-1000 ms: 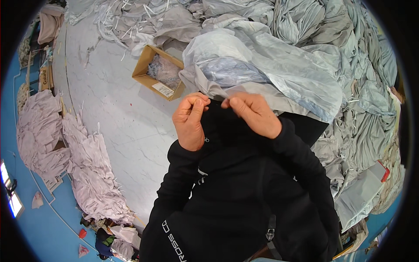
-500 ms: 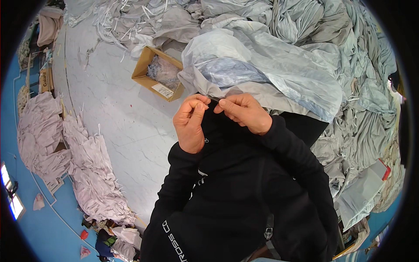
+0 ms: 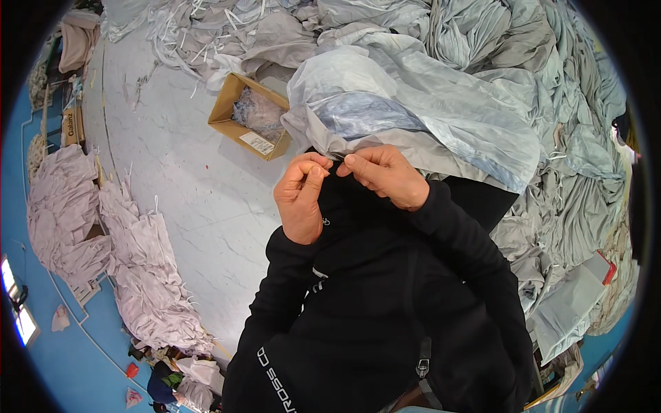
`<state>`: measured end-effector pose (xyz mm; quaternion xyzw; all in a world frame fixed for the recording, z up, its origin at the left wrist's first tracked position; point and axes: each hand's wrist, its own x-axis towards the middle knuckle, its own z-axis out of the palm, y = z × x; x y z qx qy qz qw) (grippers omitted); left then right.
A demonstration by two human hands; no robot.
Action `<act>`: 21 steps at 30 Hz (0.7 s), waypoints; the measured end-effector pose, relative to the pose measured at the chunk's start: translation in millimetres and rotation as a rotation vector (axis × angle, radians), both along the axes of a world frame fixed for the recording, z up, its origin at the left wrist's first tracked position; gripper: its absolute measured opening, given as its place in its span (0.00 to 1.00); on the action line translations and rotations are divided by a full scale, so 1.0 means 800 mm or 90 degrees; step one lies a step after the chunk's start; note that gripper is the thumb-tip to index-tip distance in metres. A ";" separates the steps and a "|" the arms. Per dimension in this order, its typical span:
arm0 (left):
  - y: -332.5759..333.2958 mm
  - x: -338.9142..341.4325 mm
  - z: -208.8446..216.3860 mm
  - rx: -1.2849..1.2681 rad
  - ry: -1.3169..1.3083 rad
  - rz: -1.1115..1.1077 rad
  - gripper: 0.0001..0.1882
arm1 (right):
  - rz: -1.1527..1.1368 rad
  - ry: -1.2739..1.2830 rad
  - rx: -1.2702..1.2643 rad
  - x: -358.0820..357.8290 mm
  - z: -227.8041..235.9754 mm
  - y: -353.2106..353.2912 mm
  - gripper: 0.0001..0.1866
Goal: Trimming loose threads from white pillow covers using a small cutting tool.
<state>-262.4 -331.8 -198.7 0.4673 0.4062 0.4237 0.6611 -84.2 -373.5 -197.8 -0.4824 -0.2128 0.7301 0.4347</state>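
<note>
My left hand [image 3: 300,196] and my right hand [image 3: 387,176] meet in front of my chest, fingertips almost touching. Thumb and forefinger of each are pinched together. Between them shows a small dark sliver, too fine to name. Just beyond the fingertips lies the gathered edge of a grey-blue cloth [image 3: 475,113], which spreads away to the right over my lap. Whether the fingers also grip that edge is hidden. To the left of the cloth stands an open cardboard box [image 3: 231,96] with crumpled clear plastic [image 3: 256,113] inside.
Heaped grey cloth [image 3: 482,34] covers the far side and the right of the pale marbled table [image 3: 200,199]. Pinkish-grey cloth piles [image 3: 148,275] lie along the left edge. Beyond is blue floor [image 3: 51,358]. A clear plastic package [image 3: 568,303] lies at the lower right.
Both hands keep their pinch in nearly the same place, with only tiny finger shifts. At the lower left a dark shape beside the cloth pile has moved slightly.
</note>
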 end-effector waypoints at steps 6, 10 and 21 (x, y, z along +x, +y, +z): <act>0.000 -0.001 0.002 0.007 0.014 -0.003 0.06 | 0.021 0.017 -0.021 0.003 0.001 0.002 0.19; -0.001 -0.001 0.003 0.005 0.012 -0.010 0.06 | 0.013 0.019 -0.023 0.001 -0.003 0.003 0.19; -0.001 0.000 0.002 -0.001 0.010 -0.010 0.06 | 0.003 0.036 -0.034 0.000 -0.006 0.001 0.19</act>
